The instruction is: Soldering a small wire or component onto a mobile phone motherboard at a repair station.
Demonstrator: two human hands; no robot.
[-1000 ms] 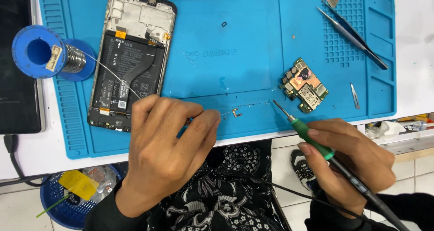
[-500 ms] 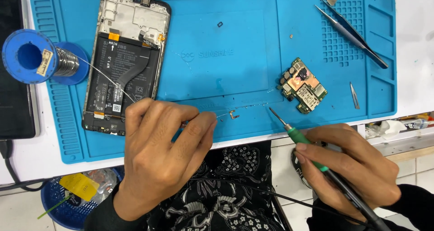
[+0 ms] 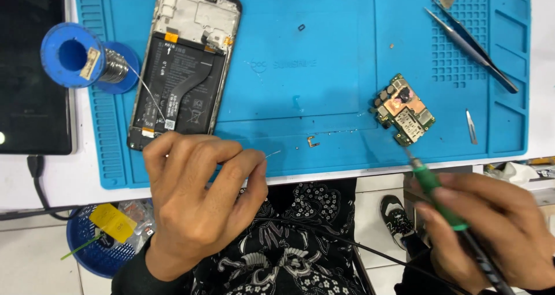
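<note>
**Iron tip at circuit board, wire held ready**

Circuit board (image 3: 403,110) lies right of centre on blue mat (image 3: 324,69). Soldering iron (image 3: 430,182), green collar, tip touching the board's lower edge. Right hand (image 3: 491,231) has its grip closed round the iron, off the bench edge. Left hand (image 3: 196,197) pinches solder wire (image 3: 272,154), end poking right; wire runs back to blue spool (image 3: 87,58). Opened phone (image 3: 182,64) just above left hand. Tweezers (image 3: 471,41) at mat's upper right.

Single head view, close above, facing steeply down onto the surface (image 3: 46,176); hands (image 3: 196,202) at near edge.
</note>
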